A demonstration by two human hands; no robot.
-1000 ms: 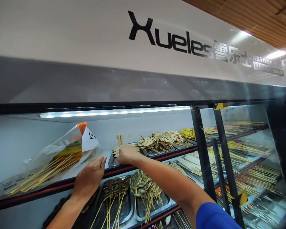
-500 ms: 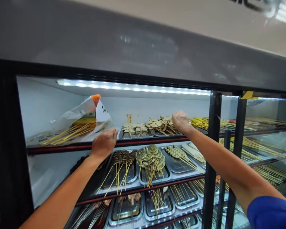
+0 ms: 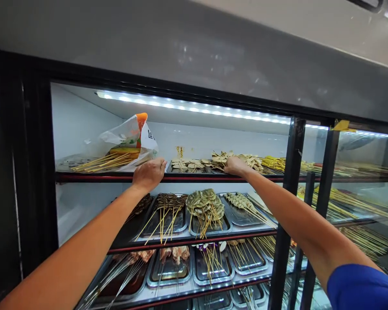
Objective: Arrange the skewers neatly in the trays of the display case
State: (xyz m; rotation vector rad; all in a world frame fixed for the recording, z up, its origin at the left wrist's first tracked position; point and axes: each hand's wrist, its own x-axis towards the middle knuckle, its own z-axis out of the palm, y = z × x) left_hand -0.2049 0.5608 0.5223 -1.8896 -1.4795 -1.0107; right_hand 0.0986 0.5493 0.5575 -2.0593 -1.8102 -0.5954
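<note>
Both my hands reach into a lit display fridge at its top shelf. My right hand (image 3: 236, 166) is closed at the pile of skewers with pale flat slices (image 3: 221, 158), its fingers wrapped round their stick ends; the sticks are mostly hidden by it. At the shelf's front edge, my left hand (image 3: 149, 174) is closed, thumb side up, beside a tray of similar pale skewers (image 3: 188, 165). What it holds, if anything, is hidden. A clear plastic bag with an orange top (image 3: 142, 118) lies just left of it, with bundled skewers (image 3: 106, 162) at its open end.
Below, the middle shelf bears trays of dark skewers (image 3: 170, 201), green-grey slice skewers (image 3: 205, 204) and pale twisted skewers (image 3: 241, 201). Meat skewers (image 3: 179, 254) lie lower. Black door frames (image 3: 286, 215) stand close to my right forearm. A light strip (image 3: 194, 107) runs overhead.
My right hand has come down and left onto the pale-slice skewers, where part of the pile now sits further left. My left hand stays closed by the shelf edge. The view has shifted slightly.
</note>
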